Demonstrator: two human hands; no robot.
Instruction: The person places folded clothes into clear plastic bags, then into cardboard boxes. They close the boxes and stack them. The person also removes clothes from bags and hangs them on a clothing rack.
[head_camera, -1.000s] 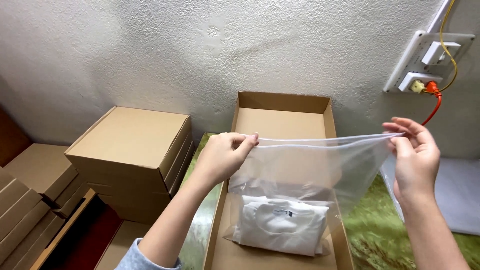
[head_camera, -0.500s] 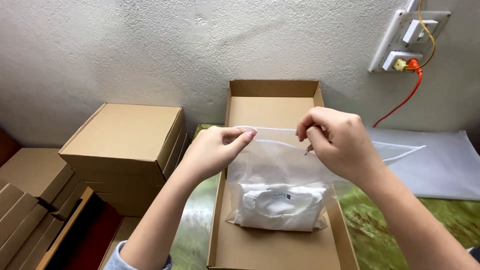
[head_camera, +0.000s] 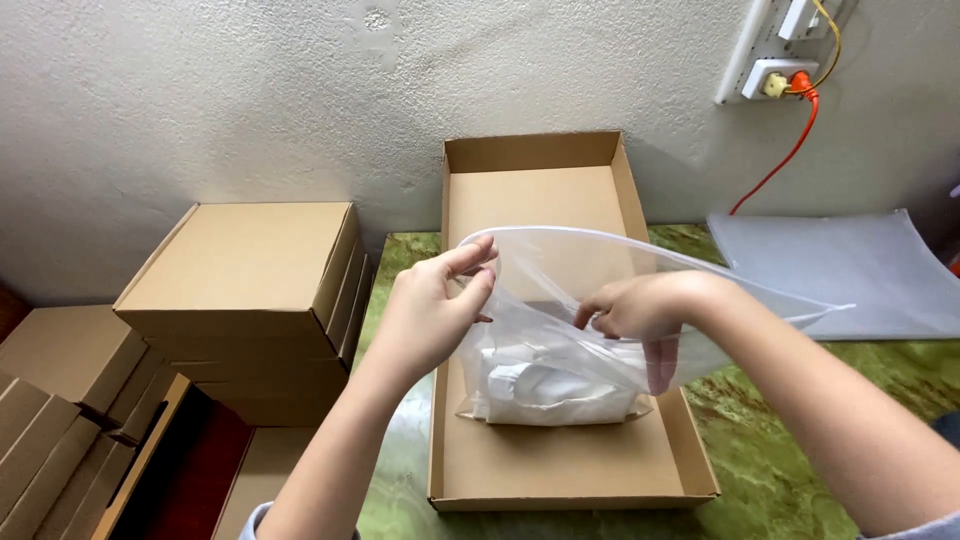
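Item: clear zip-top plastic bag (head_camera: 560, 330), held open over an open flat cardboard box (head_camera: 560, 470), which serves as the landmark here. The bag hangs with its bottom resting on the box floor, near the middle of the box; its mouth is spread wide, the rim arching from the left side of the box across and past its right wall. Contents: a white folded item (head_camera: 545, 385) in its own thin wrap, lying at the bottom of the bag, inside the box. Left hand (head_camera: 430, 315): above the left wall of the box, thumb and forefinger pinched closed on the near-left edge of the bag's rim, other fingers curled. Right hand (head_camera: 640, 305): above the centre-right of the box, fingers curled down inside the bag's mouth and gripping its front layer; one fingertip shows through the plastic. Box lid flap stands upright against the rough plaster wall (head_camera: 300, 90) behind the box. The box sits on a green marbled tabletop (head_camera: 780, 450). Left of the box: a stack of closed cardboard boxes (head_camera: 250, 290), with more flat cartons (head_camera: 50, 420) further left and lower. Right of the box: a pile of translucent bags (head_camera: 840, 270) on the tabletop. Above and right of the box: a wall socket (head_camera: 775, 70) with an orange cable (head_camera: 785, 155) trailing down.
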